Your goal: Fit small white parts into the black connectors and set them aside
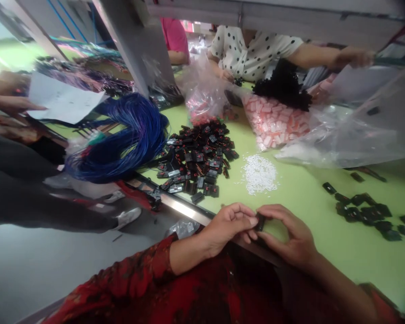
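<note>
A small black connector (pixel 259 221) is held between my two hands at the table's near edge. My left hand (pixel 231 225) pinches it from the left, thumb and fingers pressed together. From the right, my right hand (pixel 288 234) grips it between thumb and forefinger, which form a ring. Just beyond them lies a pile of small white pieces (pixel 259 174). Black connectors with red parts (pixel 202 157) are heaped to the left of it. More black pieces (pixel 367 211) lie scattered on the right.
Blue wire bundle (pixel 131 135) hangs over the table's left edge. Bags of pink parts (pixel 276 121) and clear plastic (pixel 354 139) stand behind. A person in a dotted shirt (pixel 249 54) sits opposite; another at left holds a paper (pixel 64 96). Green table (pixel 310 193).
</note>
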A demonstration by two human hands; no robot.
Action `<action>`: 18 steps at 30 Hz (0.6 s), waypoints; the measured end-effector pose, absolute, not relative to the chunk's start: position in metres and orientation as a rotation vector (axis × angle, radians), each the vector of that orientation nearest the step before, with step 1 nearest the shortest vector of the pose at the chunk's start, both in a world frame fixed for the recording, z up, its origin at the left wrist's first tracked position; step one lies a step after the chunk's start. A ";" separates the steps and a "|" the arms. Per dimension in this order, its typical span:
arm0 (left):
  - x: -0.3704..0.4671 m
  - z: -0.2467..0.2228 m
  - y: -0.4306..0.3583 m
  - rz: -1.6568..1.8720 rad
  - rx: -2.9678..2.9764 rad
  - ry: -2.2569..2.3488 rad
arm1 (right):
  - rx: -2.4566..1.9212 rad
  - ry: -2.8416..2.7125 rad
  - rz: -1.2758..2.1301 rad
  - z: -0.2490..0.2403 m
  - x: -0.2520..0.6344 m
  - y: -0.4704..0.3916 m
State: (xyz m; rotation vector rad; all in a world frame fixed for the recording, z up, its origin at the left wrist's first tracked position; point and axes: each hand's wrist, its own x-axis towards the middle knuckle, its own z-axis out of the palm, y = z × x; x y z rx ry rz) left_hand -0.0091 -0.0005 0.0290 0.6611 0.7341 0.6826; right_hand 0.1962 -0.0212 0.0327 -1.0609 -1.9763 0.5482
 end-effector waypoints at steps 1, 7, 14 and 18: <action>-0.010 0.027 -0.002 0.652 0.645 0.735 | -1.051 -1.965 0.582 0.032 0.197 -0.025; -0.007 0.020 -0.005 0.615 0.576 0.709 | -1.042 -1.892 0.686 0.031 0.194 -0.034; -0.008 0.020 0.002 0.663 0.532 0.678 | -1.220 -1.785 0.887 0.029 0.212 -0.017; -0.009 0.018 0.012 0.713 0.489 0.661 | -1.585 -1.774 0.643 0.018 0.239 0.012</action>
